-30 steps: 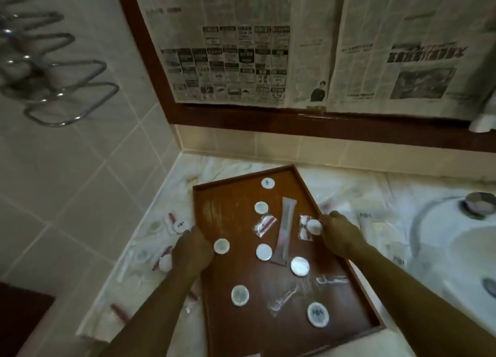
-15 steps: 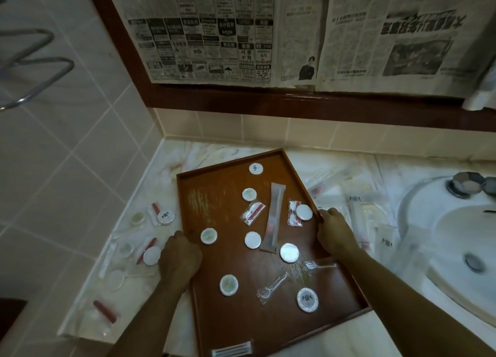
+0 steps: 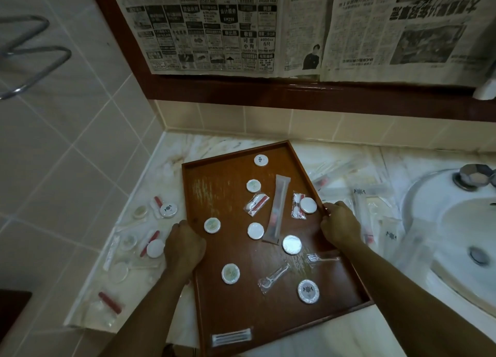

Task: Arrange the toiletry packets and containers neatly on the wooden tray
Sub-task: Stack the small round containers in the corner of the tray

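Observation:
A dark wooden tray (image 3: 214, 179) lies skewed on the marble counter. Scattered on it are several round white soap packets (image 3: 291, 244), a long clear toothbrush packet (image 3: 279, 209), small packets with red contents (image 3: 256, 204) and a flat packet (image 3: 231, 338) at the near edge. My left hand (image 3: 183, 246) is closed over the tray's left rim. My right hand (image 3: 338, 223) grips the right rim. More round packets (image 3: 168, 210) and clear sachets lie on the counter to the left of the tray.
A white sink (image 3: 456, 238) with a metal tap knob (image 3: 473, 175) lies at the right. Clear packets (image 3: 362, 203) lie between tray and sink. Tiled walls close in the corner behind and left. Newspaper (image 3: 220, 26) covers the framed mirror. A chrome rack (image 3: 35, 58) hangs upper left.
Both hands have stayed on the tray's rims while the tray has turned a little. My view has tipped down, showing the tray's near edge and the flat packet there.

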